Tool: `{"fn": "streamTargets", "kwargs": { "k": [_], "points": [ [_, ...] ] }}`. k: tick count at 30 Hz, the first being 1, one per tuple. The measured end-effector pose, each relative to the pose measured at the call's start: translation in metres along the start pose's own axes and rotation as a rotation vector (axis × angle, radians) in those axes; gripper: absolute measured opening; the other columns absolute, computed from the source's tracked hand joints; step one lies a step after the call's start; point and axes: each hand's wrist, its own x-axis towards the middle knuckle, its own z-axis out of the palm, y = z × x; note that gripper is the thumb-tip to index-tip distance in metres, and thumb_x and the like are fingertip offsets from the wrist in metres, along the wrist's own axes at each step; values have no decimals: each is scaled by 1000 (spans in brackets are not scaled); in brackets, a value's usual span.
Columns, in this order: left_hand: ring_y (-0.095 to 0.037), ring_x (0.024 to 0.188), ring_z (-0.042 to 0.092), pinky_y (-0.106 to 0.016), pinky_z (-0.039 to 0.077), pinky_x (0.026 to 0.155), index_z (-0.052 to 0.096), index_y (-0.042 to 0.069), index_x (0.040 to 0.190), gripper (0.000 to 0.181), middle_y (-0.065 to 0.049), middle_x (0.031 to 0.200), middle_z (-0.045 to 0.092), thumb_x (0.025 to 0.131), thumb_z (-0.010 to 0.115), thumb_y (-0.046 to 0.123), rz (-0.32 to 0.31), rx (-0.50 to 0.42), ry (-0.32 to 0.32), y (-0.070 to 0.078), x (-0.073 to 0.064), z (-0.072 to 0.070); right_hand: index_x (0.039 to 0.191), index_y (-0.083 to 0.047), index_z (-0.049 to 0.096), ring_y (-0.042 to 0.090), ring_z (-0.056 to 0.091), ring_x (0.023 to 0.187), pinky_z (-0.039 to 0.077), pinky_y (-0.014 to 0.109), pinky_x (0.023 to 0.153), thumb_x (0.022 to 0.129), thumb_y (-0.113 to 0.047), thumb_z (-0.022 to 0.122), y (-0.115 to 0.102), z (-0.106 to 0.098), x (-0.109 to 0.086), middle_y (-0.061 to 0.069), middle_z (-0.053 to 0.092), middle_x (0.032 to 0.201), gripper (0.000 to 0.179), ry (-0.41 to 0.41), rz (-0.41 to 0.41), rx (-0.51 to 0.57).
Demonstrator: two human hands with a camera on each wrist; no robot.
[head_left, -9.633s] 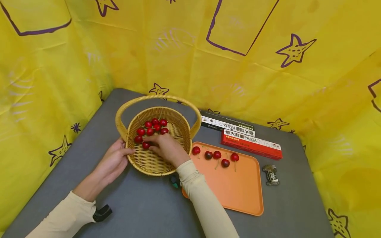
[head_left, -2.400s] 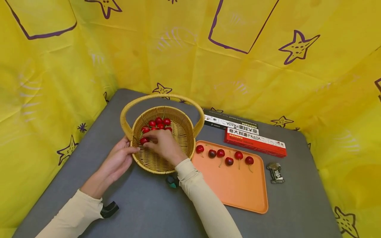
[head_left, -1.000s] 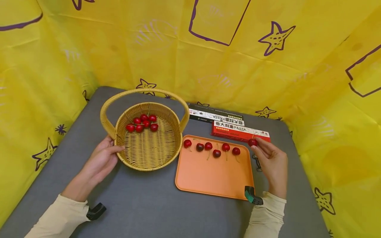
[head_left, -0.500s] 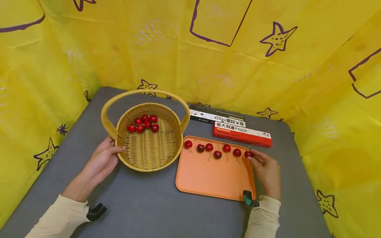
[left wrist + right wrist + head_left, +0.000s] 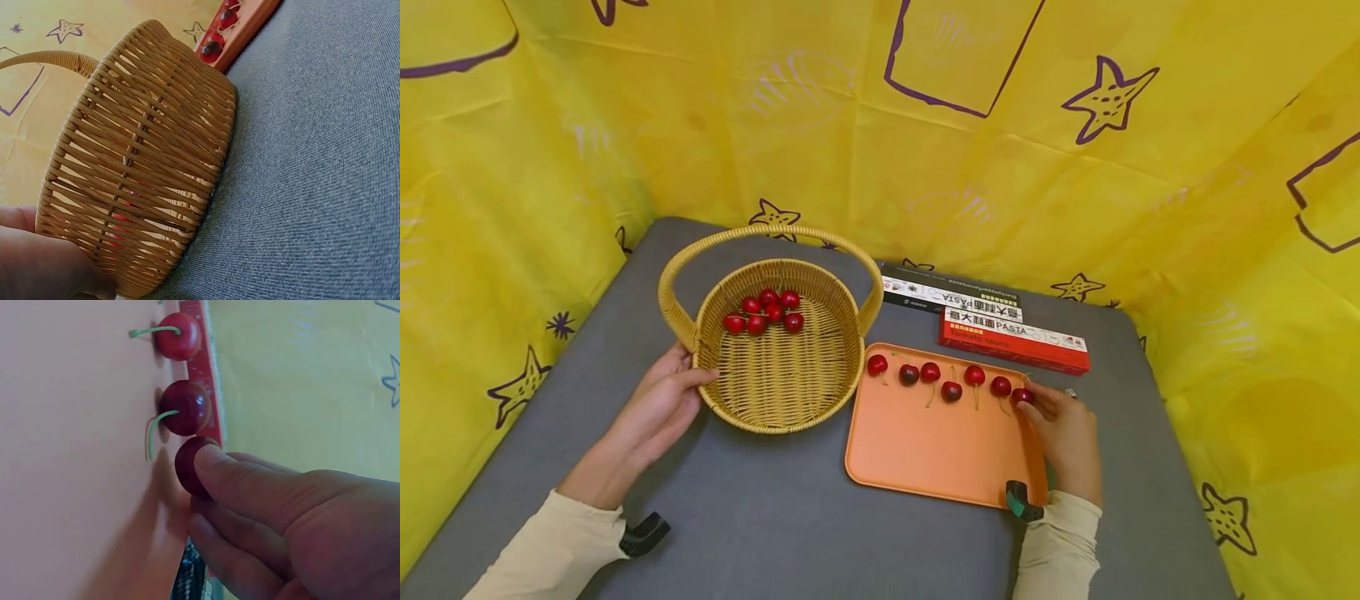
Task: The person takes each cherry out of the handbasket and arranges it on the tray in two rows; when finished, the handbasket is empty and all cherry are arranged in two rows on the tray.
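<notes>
My left hand (image 5: 658, 404) grips the near-left rim of a round wicker basket (image 5: 782, 375) with a tall handle, the thumb lapping over the edge. Several red cherries (image 5: 772, 312) lie clustered at the back left inside it. My right hand (image 5: 1067, 437) pinches a dark red cherry (image 5: 186, 465) between thumb and fingers, low over the top right corner of an orange tray (image 5: 940, 454). Several cherries with green stems sit in a loose row along the tray's far side; the nearest cherry (image 5: 186, 407) is right beside the pinched one in the right wrist view.
Behind the tray lie a red pasta box (image 5: 1015, 342) and a black pasta box (image 5: 951, 287), overlapping in view. A small dark patterned object (image 5: 189, 575) is mostly hidden behind my right hand. Yellow printed cloth (image 5: 880, 167) surrounds the grey table (image 5: 790, 517).
My right hand has gone from inside the basket to the tray's right end with a cherry, then lowered it beside the row. My left hand stays on the basket rim.
</notes>
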Motion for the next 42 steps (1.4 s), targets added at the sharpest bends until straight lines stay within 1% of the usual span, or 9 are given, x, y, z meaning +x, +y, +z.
{"fn": "streamTargets", "kwargs": {
  "k": [4, 13, 18, 24, 29, 32, 36, 39, 42],
  "points": [
    [-25, 162, -1, -33, 10, 131, -5, 7, 169, 79, -15, 177, -4, 104, 34, -15, 11, -2, 4, 1, -2, -3, 136, 0, 70, 42, 71, 115, 57, 54, 99, 98, -13, 76, -4, 4, 2, 25, 73, 125, 40, -16, -21, -56],
    [-26, 162, 1, -35, 11, 131, -4, 6, 168, 78, -15, 176, -1, 104, 36, -14, 10, 5, 18, 6, -3, -5, 140, 2, 66, 46, 66, 120, 53, 57, 104, 100, -14, 73, -16, 3, 6, 27, 70, 130, 44, -49, -2, -110],
    [-26, 162, -4, -36, 8, 131, -9, 9, 169, 82, -12, 177, -6, 105, 37, -13, -36, 27, 34, 0, -17, -10, 140, 0, 67, 48, 67, 117, 55, 60, 99, 99, -15, 74, -31, -1, -2, 28, 70, 128, 44, -8, -23, -166],
    [-27, 162, -7, -35, 8, 131, -11, 9, 169, 84, -13, 177, -9, 104, 37, -12, -46, 27, 46, -7, -28, -14, 141, -10, 69, 33, 75, 110, 61, 45, 91, 99, -20, 76, -90, -6, -3, 14, 75, 127, 43, 50, -202, -17],
    [-27, 162, -4, -37, 8, 131, -10, 9, 169, 84, -13, 177, -5, 103, 37, -13, -33, 20, 46, -6, -14, -8, 136, -14, 74, 20, 75, 110, 58, 24, 91, 99, -13, 76, -151, 0, 6, 5, 75, 130, 38, 18, -426, 333],
    [-27, 162, -2, -37, 9, 131, -9, 9, 169, 84, -13, 177, -3, 102, 37, -14, -17, 8, 36, -4, -4, -5, 135, -14, 74, 18, 74, 113, 59, 27, 93, 97, -6, 76, -184, 12, 10, 3, 74, 132, 39, -62, -549, 504],
    [-29, 162, 0, -39, 8, 131, -8, 8, 169, 85, -15, 177, -1, 101, 36, -15, -7, 2, 28, -1, 1, -2, 138, -13, 72, 15, 73, 116, 60, 30, 94, 100, -11, 74, -220, 42, 13, 0, 72, 135, 39, -214, -646, 535],
    [-29, 162, 0, -40, 8, 131, -9, 8, 169, 85, -15, 177, 0, 100, 36, -16, -11, -1, 29, 0, 0, 0, 142, -12, 69, 19, 72, 118, 59, 30, 95, 102, -19, 72, -238, 69, 18, 2, 71, 138, 40, -326, -660, 494],
    [-30, 161, 1, -40, 9, 131, -10, 9, 169, 87, -15, 177, 1, 100, 37, -16, -5, 3, 20, 0, 0, 1, 143, -15, 68, 21, 72, 118, 59, 30, 96, 102, -23, 72, -250, 93, 26, 4, 70, 139, 42, -364, -645, 424]
  ]
}}
